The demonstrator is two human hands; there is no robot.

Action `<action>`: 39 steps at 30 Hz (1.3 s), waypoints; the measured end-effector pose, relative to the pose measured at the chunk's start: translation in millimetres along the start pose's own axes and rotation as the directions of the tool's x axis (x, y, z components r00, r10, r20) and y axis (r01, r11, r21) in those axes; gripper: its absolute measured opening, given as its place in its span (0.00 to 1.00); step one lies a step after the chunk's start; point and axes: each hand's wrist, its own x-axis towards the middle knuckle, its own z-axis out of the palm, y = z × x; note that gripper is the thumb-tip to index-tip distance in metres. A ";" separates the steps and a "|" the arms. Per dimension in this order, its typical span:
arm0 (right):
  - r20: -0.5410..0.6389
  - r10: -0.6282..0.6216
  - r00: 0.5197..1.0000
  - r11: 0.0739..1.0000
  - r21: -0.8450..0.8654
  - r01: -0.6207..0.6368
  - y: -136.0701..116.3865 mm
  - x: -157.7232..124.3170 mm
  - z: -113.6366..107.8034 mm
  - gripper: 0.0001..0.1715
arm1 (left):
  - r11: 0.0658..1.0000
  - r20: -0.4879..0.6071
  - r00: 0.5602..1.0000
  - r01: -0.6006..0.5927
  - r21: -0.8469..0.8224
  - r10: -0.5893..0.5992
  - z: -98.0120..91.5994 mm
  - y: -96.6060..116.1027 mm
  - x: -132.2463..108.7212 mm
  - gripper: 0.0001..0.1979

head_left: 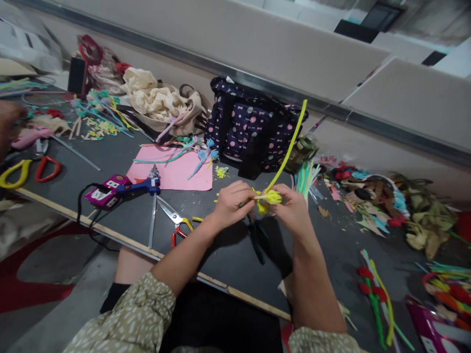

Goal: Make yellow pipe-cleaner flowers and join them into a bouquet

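Note:
A yellow pipe-cleaner flower (271,198) is pinched between my two hands, and its long yellow stem (294,142) curves up and away. On its left side my left hand (235,202) has thumb and fingertips closed on a pale strip at the petals. From the other side my right hand (292,208) grips the flower head, its fingertips partly hidden. Below my hands lie dark-handled pliers (258,241). Scissors (175,219) with red and yellow handles rest left of them, partly behind my left forearm.
A blue glue gun (138,187) lies by a purple box (108,192) and pink sheet (196,177). A patterned navy bag (243,125) stands behind. Fabric scraps (368,196) and red pipe-cleaner flowers (368,282) are on the right. Another person's hand (9,125) shows far left.

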 end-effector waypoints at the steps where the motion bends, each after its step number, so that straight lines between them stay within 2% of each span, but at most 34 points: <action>1: -0.001 0.008 1.000 1.000 0.009 -0.008 0.7 0.2 -0.4 0.08 | 0.999 -0.021 0.999 0.037 -0.029 -0.037 0.9 0.8 1.0 0.06; 3: -0.011 0.016 1.000 0.999 0.041 -0.016 1.6 0.0 -4.0 0.07 | 0.975 -0.027 0.984 0.169 -0.147 -0.175 2.6 2.0 3.1 0.09; 4: -0.025 0.017 1.000 0.998 0.058 -0.016 1.7 -0.4 -7.4 0.07 | 0.936 0.002 0.963 0.262 -0.236 -0.269 3.1 2.2 3.9 0.11; 6: -0.081 0.013 0.997 0.996 0.086 -0.006 1.5 -2.0 -16.8 0.07 | 0.791 0.108 0.888 0.449 -0.415 -0.447 3.4 1.8 4.9 0.13; 9: -0.233 -0.009 0.973 0.993 0.116 0.037 1.1 -5.1 -31.1 0.06 | 0.512 0.270 0.749 0.626 -0.588 -0.605 2.3 -0.8 5.5 0.13; 12: -0.372 -0.078 0.925 0.987 0.105 0.126 0.8 -6.3 -36.1 0.03 | 0.232 0.436 0.634 0.699 -0.677 -0.639 1.5 -5.9 5.2 0.13; 14: -0.396 -0.171 0.902 0.978 0.043 0.204 -0.9 -5.5 -32.7 0.04 | 0.080 0.528 0.596 0.705 -0.705 -0.605 1.7 -10.5 4.1 0.13; 16: -0.353 -0.270 0.896 0.960 -0.025 0.280 -4.1 -4.4 -25.8 0.07 | -0.031 0.584 0.577 0.696 -0.718 -0.571 1.9 -15.1 2.5 0.11; 19: -0.204 -0.373 0.905 0.928 -0.112 0.356 -9.2 -3.3 -13.5 0.12 | -0.143 0.629 0.545 0.683 -0.717 -0.554 1.4 -19.5 0.2 0.09; 22: -0.107 -0.423 0.900 0.897 -0.193 0.399 -10.6 -3.2 -3.0 0.14 | -0.183 0.642 0.539 0.671 -0.719 -0.545 0.3 -19.5 -0.6 0.09; 26: -0.113 -0.468 0.877 0.867 -0.249 0.431 -7.3 -3.4 4.2 0.16 | -0.190 0.644 0.541 0.668 -0.720 -0.541 -0.2 -17.7 -0.1 0.09; 29: -0.111 -0.474 0.873 0.860 -0.271 0.433 -6.7 -3.6 4.0 0.16 | -0.158 0.641 0.535 0.687 -0.709 -0.551 0.3 -17.8 0.1 0.11; 34: -0.080 -0.466 0.881 0.858 -0.283 0.428 -11.0 -3.2 1.5 0.12 | 0.027 0.569 0.576 0.716 -0.697 -0.588 0.2 -15.1 0.1 0.14; 39: -0.086 -0.443 0.892 0.869 -0.284 0.405 -11.5 -2.2 1.5 0.08 | 0.220 0.451 0.648 0.689 -0.690 -0.614 -2.0 -5.4 1.8 0.13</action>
